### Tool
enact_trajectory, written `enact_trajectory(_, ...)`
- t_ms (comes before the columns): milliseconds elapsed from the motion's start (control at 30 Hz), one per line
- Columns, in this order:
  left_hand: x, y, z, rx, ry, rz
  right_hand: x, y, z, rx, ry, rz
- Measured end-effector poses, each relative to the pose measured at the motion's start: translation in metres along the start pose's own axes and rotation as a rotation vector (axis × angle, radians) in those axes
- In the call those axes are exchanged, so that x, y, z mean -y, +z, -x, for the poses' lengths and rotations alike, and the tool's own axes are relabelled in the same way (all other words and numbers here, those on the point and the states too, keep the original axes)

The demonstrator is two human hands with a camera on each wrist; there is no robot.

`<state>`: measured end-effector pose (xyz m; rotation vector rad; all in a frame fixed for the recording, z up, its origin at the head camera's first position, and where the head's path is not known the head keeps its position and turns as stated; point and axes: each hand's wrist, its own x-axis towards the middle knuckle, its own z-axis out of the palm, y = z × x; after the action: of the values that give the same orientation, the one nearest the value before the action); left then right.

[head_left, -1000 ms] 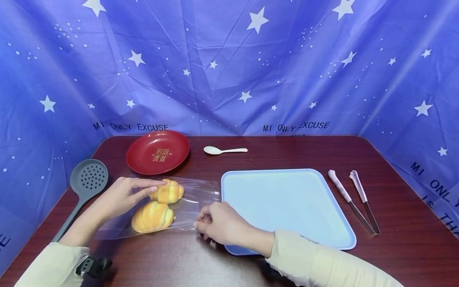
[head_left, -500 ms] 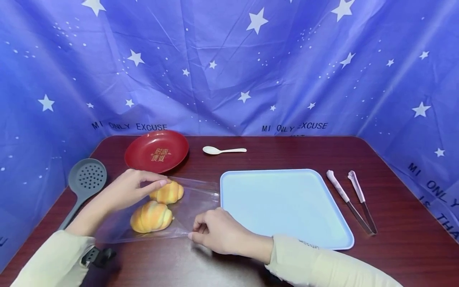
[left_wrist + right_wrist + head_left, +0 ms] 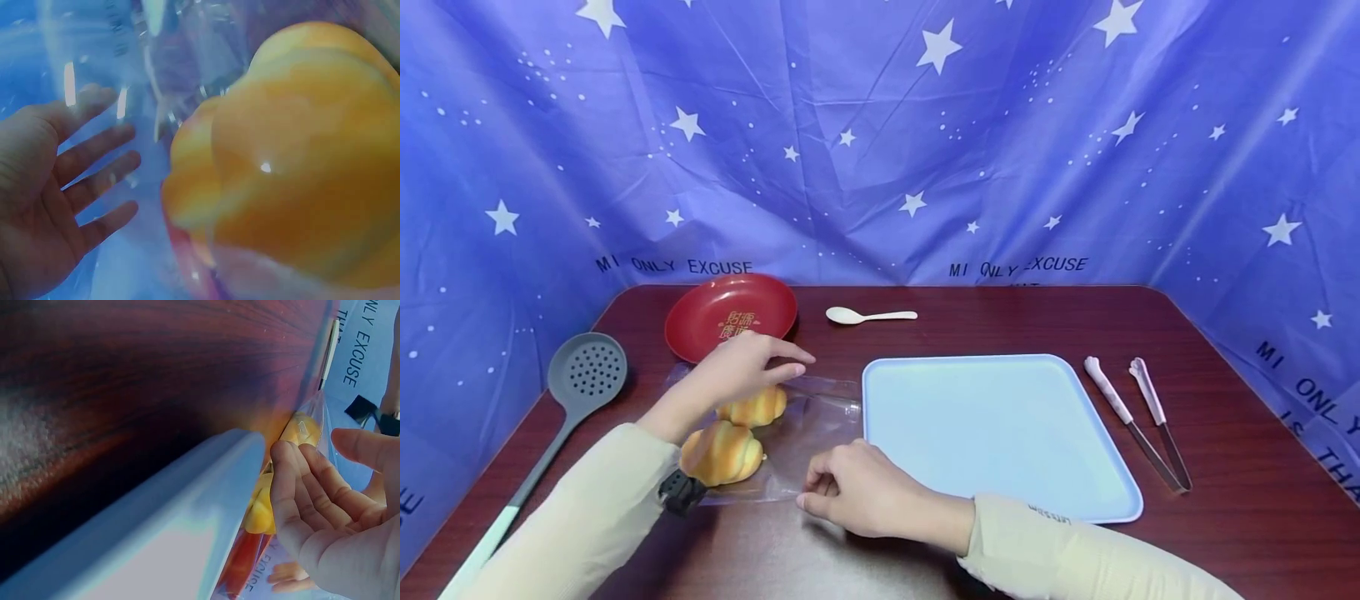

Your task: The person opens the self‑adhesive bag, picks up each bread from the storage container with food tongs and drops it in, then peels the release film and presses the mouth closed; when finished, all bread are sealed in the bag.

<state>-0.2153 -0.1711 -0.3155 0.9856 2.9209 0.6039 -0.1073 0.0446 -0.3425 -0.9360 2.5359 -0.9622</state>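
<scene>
In the head view, two golden bread rolls, the nearer roll (image 3: 724, 454) and the farther roll (image 3: 766, 406), lie inside a clear plastic bag (image 3: 816, 417) on the table. My left hand (image 3: 741, 367) reaches over the bag's far side, its fingers stretched out and holding nothing. The left wrist view shows those fingers (image 3: 94, 147) spread apart, with a roll (image 3: 300, 156) large beside them. By the bag's near right corner is my right hand (image 3: 861, 492). In the right wrist view its thumb stands apart from its loosely bent fingers (image 3: 312, 494), with no bag edge pinched between them.
A pale blue tray (image 3: 992, 433) sits right of the bag. Tongs (image 3: 1142, 425) lie farther right. Behind the bag are a red plate (image 3: 700, 312) and a white spoon (image 3: 872, 316). A grey skimmer (image 3: 587, 379) lies on the left. A starry curtain surrounds the table (image 3: 1000, 321).
My left hand has left the bag's far edge and swung right, across the farther roll. The right hand slid slightly toward the near edge with the bag's corner, then stayed there.
</scene>
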Motion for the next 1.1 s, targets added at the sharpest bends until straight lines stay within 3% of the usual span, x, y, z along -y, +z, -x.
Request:
enact_trajectory(267,-0.005,0.020,-0.023,0.064,-0.024,0.027,-0.001,0.001,0.002,-0.006,-0.022,0.016)
enact_trajectory(433,-0.008,0.027,-0.030,0.160,-0.050,0.047,-0.002,0.001,0.003,-0.007,-0.030,0.003)
enact_trajectory(567,-0.010,0.029,-0.032,0.197,-0.076,0.051,-0.004,0.001,0.004,-0.016,-0.040,-0.002)
enact_trajectory(833,-0.007,0.024,-0.030,0.158,-0.057,0.084,-0.008,-0.001,0.005,-0.023,-0.033,0.004)
enact_trajectory(1100,-0.004,0.005,-0.023,0.091,-0.088,0.206,-0.012,-0.010,0.006,-0.075,-0.041,-0.054)
